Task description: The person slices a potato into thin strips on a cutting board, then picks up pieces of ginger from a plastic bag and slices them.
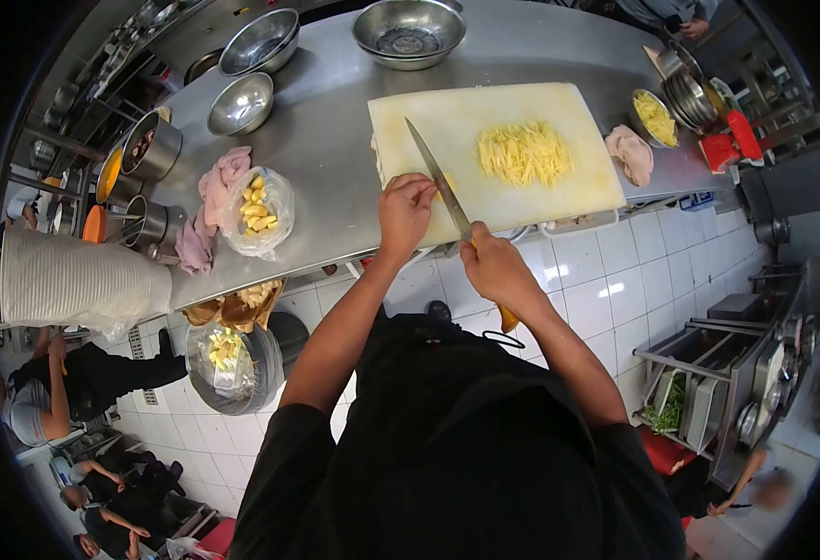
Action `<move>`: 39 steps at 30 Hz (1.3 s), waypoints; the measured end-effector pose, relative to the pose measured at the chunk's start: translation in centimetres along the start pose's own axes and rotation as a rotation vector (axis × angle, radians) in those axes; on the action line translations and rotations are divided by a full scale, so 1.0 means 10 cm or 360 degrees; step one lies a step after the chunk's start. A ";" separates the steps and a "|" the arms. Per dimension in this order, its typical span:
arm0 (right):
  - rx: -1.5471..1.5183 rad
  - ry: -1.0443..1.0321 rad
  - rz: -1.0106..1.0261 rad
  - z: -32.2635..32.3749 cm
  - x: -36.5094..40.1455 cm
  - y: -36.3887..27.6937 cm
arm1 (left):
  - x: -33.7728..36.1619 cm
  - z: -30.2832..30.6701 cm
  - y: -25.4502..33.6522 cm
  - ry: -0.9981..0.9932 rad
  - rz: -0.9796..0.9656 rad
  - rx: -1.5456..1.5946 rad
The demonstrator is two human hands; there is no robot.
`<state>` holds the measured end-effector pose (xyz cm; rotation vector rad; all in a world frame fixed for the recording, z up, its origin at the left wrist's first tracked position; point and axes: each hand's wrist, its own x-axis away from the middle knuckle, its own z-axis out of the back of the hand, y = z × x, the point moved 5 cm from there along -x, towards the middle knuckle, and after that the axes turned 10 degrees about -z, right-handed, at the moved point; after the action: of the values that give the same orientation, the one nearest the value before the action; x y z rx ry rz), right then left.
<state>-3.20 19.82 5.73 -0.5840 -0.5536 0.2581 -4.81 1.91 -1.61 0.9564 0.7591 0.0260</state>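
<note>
My right hand [496,268] is closed round the handle of a long knife [440,175], whose blade points up and left over the white cutting board [410,117]. Beside the blade, at the board's left edge, my left hand [407,215] has its fingers pressed together; what they hold, if anything, is hidden. A pile of thin yellow strips [524,154] lies on the board to the right of the knife. Left of the board, an open plastic bag [284,213] holds yellow pieces [258,207].
Metal bowls [408,28] stand behind the board. Pink cloths [226,177] lie at the left, another cloth [630,155] at the right, near a bowl of strips [654,119]. Stacked containers [78,277] stand at the far left. A lined bin [232,369] is below; other people are at the edges.
</note>
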 end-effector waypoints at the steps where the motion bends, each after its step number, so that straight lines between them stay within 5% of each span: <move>1: -0.0001 0.0004 0.0005 0.00 0.00 0.00 | 0.00 0.00 0.00 -0.0004 0.0006 0.0001; 39: -0.0100 -0.0005 -0.0010 -0.02 -0.11 0.00 | 0.00 0.00 0.00 -0.0010 0.0042 0.0015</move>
<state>-4.00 19.32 5.08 -0.6423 -0.5682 0.2363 -4.80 1.92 -1.61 0.9751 0.7412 0.0427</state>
